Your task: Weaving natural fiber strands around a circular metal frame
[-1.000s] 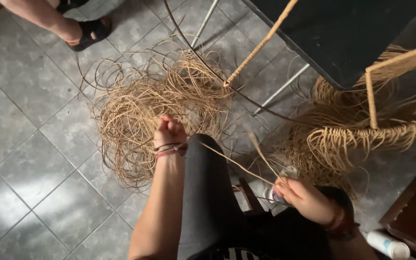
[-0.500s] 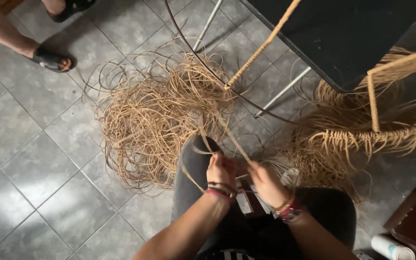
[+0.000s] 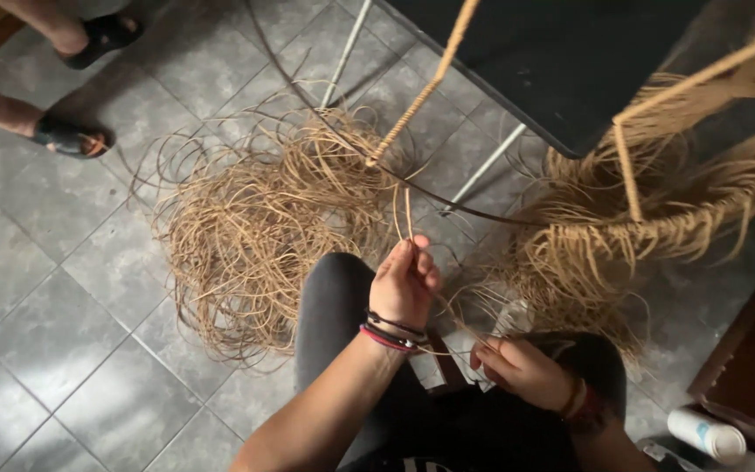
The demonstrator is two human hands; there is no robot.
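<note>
My left hand (image 3: 405, 284) is raised above my knee, fingers pinched on thin tan rattan strands (image 3: 405, 214) that rise from its fingertips. My right hand (image 3: 522, 369) rests lower over my right thigh, closed on the same kind of strand, which runs between the two hands. A big tangled pile of rattan strips (image 3: 255, 227) lies on the tiled floor in front of my legs. To the right hangs a partly woven rattan frame (image 3: 648, 223) with a fringe of loose strand ends.
A dark tabletop (image 3: 561, 61) on thin metal legs (image 3: 482, 166) stands ahead. Another person's sandalled feet (image 3: 72, 138) are at the top left. A white tube (image 3: 705, 434) lies at the bottom right beside dark wooden furniture (image 3: 749, 358).
My left hand came back from the pile toward my knee, met the right hand, then lifted with strands pinched. My right hand dropped lower and to the right. The other person's feet shifted.
</note>
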